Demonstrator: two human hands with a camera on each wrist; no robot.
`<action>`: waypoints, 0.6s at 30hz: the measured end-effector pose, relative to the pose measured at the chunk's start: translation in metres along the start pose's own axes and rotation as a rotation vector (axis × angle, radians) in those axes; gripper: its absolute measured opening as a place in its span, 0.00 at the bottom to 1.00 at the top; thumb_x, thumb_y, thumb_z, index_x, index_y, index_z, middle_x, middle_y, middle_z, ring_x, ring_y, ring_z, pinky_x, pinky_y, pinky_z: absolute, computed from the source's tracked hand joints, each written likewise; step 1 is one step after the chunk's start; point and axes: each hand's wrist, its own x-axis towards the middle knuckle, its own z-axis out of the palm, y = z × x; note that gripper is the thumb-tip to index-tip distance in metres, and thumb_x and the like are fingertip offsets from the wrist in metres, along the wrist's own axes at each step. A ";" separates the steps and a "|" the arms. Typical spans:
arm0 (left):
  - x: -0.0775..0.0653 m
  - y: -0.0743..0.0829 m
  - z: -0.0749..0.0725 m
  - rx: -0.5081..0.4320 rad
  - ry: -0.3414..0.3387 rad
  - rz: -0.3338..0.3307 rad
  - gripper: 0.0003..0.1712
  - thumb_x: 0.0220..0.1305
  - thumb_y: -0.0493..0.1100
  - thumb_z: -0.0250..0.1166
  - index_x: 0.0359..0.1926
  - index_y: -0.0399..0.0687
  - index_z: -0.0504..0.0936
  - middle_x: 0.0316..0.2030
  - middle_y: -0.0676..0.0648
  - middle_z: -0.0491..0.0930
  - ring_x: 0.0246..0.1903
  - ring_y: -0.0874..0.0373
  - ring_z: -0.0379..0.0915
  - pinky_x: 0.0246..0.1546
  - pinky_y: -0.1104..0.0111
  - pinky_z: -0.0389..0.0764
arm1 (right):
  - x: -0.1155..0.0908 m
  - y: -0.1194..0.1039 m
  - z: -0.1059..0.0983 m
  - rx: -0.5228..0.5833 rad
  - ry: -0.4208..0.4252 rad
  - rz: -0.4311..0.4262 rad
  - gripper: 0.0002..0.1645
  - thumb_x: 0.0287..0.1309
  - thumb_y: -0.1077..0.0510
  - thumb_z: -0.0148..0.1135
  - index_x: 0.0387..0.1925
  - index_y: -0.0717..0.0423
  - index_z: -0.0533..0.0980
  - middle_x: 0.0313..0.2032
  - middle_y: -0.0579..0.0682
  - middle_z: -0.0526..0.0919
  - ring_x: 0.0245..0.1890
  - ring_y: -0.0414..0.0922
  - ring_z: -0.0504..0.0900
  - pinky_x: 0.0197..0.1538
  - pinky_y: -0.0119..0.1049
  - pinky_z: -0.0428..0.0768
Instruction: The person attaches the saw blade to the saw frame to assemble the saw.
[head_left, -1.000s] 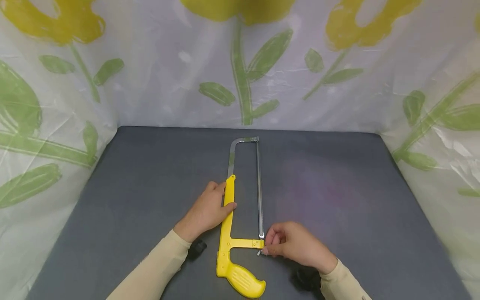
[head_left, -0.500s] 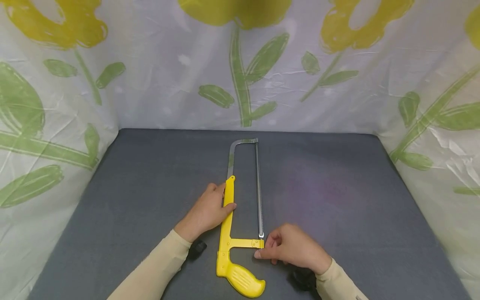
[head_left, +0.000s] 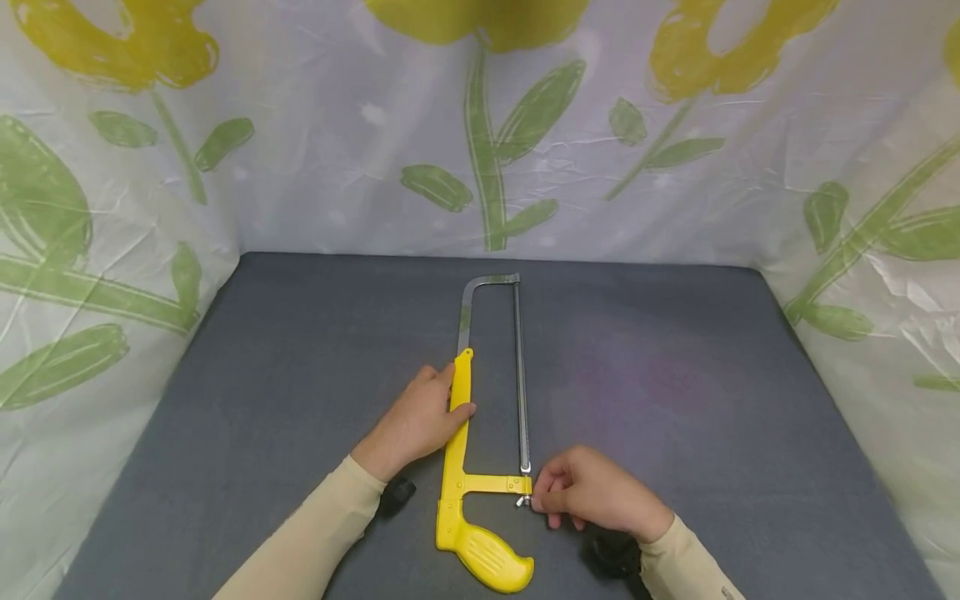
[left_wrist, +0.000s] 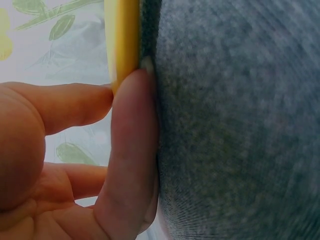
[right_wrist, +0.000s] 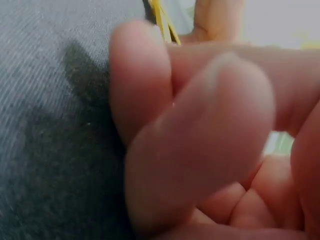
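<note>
A hacksaw with a yellow frame (head_left: 460,433) and a moulded yellow handle (head_left: 493,562) lies on the grey surface, its metal blade (head_left: 521,383) on the right side. My left hand (head_left: 420,412) grips the yellow upper part, thumb over the top and fingers at the far side. In the left wrist view, fingers hold the yellow edge (left_wrist: 125,45) close to the cloth. A small metal wing nut (head_left: 522,501) sticks out below the yellow crossarm. My right hand (head_left: 592,492) has its thumb and curled fingers at that nut's right side; the right wrist view hides the nut behind the fingers.
Dark grey cloth (head_left: 675,400) covers the table around the saw. A white curtain (head_left: 337,167) with yellow flowers and green leaves encloses the back and both sides. Black wrist devices (head_left: 611,552) sit under the wrists.
My right thumb reached left over the wing nut half a second ago; now it is drawn back right and the nut shows. The left hand keeps its hold on the saw.
</note>
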 end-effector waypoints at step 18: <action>-0.003 0.001 0.000 -0.006 -0.005 -0.015 0.47 0.74 0.51 0.71 0.82 0.32 0.62 0.56 0.34 0.76 0.37 0.53 0.71 0.35 0.67 0.77 | 0.001 0.000 0.003 -0.024 0.024 0.027 0.14 0.62 0.49 0.78 0.25 0.50 0.86 0.18 0.46 0.85 0.12 0.38 0.71 0.18 0.33 0.73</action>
